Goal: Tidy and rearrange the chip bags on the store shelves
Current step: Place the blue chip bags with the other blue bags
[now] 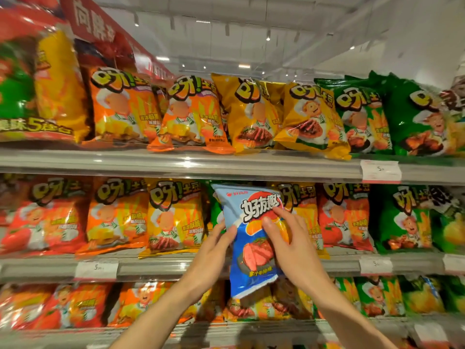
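Both my hands grip one glossy blue foil chip bag [247, 238], left hand [214, 250] pinching its edge, right hand [289, 238] spread across its front. It hangs before the middle shelf [176, 267]. I should keep it upright, squeezing lightly.

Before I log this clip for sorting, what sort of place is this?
Most likely a shop's snack aisle: tiered shelves packed with chip bags, price tags on the shelf edges, and both hands holding a blue chip bag.
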Tool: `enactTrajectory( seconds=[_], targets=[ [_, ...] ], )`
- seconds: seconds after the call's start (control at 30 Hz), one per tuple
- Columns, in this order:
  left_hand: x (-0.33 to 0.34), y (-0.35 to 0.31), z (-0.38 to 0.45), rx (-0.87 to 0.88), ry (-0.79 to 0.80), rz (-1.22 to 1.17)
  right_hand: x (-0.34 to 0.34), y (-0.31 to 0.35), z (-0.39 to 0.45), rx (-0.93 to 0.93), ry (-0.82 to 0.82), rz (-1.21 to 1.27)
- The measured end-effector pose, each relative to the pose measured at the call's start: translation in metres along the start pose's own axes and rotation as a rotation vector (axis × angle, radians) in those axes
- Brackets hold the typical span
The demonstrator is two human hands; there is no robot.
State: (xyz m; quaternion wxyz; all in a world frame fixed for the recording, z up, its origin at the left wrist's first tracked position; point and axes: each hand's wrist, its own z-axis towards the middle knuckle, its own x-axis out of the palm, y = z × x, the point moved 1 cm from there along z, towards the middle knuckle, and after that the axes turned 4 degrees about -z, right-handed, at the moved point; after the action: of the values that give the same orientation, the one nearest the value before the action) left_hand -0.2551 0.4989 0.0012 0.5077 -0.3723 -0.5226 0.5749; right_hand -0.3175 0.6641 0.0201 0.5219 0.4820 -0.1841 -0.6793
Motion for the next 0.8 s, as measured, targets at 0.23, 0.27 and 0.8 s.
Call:
enactTrajectory(
  seconds=[0.23,0.27,0.8],
  targets=[
    [-0.030,0.009,-0.010,0.001,0.006,-0.052,0.019,0.007,-0.005,-0.012,0.040,-0.013],
    [-0.030,0.011,-0.012,0.007,0.020,-0.062,0.020,0.006,-0.007,-0.002,0.046,-0.017],
    [0.137,0.036,-0.019,0.040,0.150,0.047,-0.140,-0.082,-0.051,0.097,-0.042,0.035]
  ],
)
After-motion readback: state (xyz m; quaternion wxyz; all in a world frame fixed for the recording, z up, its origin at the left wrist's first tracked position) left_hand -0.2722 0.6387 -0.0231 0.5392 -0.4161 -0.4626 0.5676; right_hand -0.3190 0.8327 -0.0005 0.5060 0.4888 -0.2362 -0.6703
